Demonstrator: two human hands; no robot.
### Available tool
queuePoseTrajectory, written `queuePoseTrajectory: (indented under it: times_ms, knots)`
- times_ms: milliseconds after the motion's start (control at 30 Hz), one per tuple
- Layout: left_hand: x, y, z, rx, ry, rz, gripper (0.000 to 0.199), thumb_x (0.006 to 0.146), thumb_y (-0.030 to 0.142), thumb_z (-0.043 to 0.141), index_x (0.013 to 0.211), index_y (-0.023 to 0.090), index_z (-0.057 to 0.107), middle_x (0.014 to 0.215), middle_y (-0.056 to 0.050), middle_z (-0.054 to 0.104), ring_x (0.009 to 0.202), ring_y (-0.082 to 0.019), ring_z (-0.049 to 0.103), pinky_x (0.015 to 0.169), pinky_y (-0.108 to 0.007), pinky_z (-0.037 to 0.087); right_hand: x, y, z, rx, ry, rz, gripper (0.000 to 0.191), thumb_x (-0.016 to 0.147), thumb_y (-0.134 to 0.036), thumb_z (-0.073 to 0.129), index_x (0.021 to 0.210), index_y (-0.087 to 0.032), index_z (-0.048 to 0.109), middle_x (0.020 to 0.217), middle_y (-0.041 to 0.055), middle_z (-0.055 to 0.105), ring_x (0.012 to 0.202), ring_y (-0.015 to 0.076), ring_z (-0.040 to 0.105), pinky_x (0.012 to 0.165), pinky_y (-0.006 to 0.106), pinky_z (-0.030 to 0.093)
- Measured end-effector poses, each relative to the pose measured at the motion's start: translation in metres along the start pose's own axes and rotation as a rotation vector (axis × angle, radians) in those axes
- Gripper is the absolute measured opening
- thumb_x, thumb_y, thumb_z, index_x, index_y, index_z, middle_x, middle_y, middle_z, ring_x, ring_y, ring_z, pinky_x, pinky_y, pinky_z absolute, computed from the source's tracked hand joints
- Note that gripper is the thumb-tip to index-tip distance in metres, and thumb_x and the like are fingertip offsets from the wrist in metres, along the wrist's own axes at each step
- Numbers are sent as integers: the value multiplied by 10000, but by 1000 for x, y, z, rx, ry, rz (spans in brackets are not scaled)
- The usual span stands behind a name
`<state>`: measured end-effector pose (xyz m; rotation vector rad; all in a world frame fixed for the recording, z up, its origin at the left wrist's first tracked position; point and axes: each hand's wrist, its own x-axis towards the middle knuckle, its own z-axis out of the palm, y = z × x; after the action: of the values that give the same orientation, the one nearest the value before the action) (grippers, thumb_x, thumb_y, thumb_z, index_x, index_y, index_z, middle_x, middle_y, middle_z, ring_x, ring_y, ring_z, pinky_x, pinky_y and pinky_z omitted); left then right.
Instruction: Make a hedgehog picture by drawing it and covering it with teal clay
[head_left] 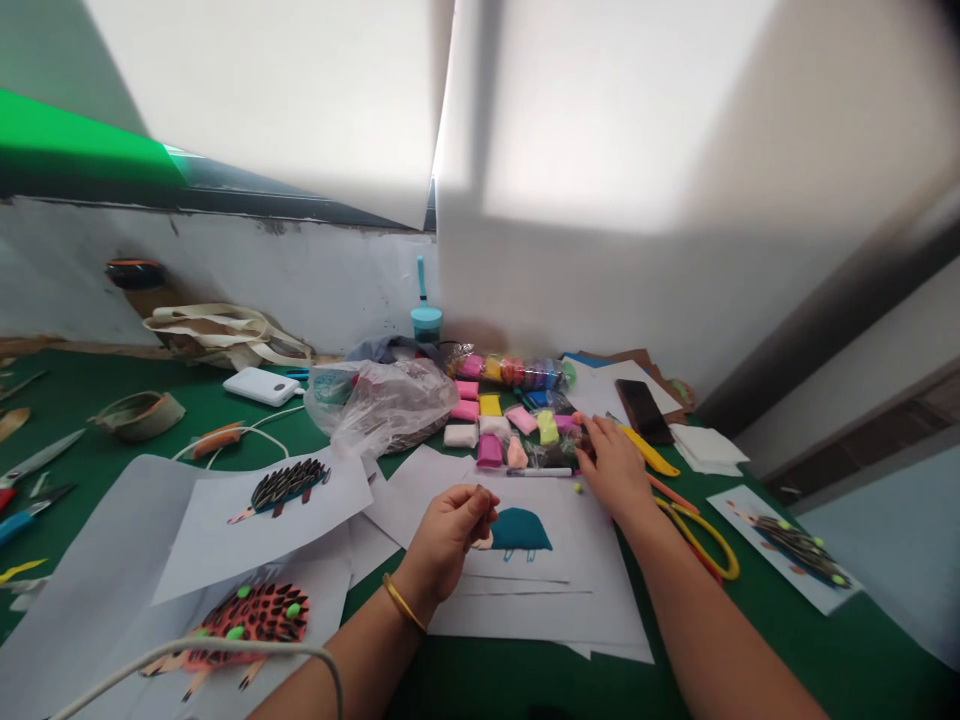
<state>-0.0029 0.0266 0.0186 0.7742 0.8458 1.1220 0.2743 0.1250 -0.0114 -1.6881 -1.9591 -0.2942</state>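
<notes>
My left hand (450,535) is closed in a pinch above the paper. What its fingertips hold, if anything, is too small to name. Partly behind it is a hedgehog picture (523,530) with a teal clay body, a peach face and legs drawn in outline. My right hand (615,465) reaches over the right end of the clay packets, its fingers apart and pointing forward. By its fingertips are a purple packet (564,423) and a yellow-green packet (547,428). A tiny yellow-green ball (578,488) and a pen (538,472) lie just left of this hand.
Finished hedgehog pictures lie left, a black-spiked one (289,487) and a red one (251,615), with another (799,550) at right. Yellow-handled scissors (701,535), a phone (643,410), a plastic bag (390,400) and a white power bank (262,385) surround the papers. A cable (225,648) crosses the front left.
</notes>
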Motion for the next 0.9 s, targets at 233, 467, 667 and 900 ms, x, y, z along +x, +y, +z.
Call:
queuePoseTrajectory:
  times_ms: [233,467,667,900]
  knots:
    - [-5,0,10,250,-106,42,343,833,455,680,949,138,739,799,-44,661,647,-118,515,637,-256,415,-30,-69,-42,501,-28,-294,487,972,-381,404,1430,-220,438,1480,120,442,1388,298,370,1115,528,346]
    - [-16,9,12,33,-436,-134,312,808,328,694,1067,156,720,1080,-110,692,1045,-263,607,978,-418,432,-65,-115,-46,535,-156,-509,456,985,-295,420,1436,-228,429,1431,98,519,1410,263,349,1141,566,299]
    - [-24,14,21,-163,-468,-271,782,919,724,224,1194,136,660,1196,-163,639,1149,-271,578,1033,-411,404,-77,-123,-51,462,-79,-469,564,979,-310,404,1511,-161,291,1515,147,398,1453,295,253,1134,575,306]
    - [-40,1,43,-172,-470,-164,759,900,742,203,1337,233,559,1289,-130,593,1262,-297,504,1021,-441,408,-74,-137,-67,496,-110,-518,701,967,-631,237,1508,-191,301,1537,125,368,1464,328,202,1169,622,120]
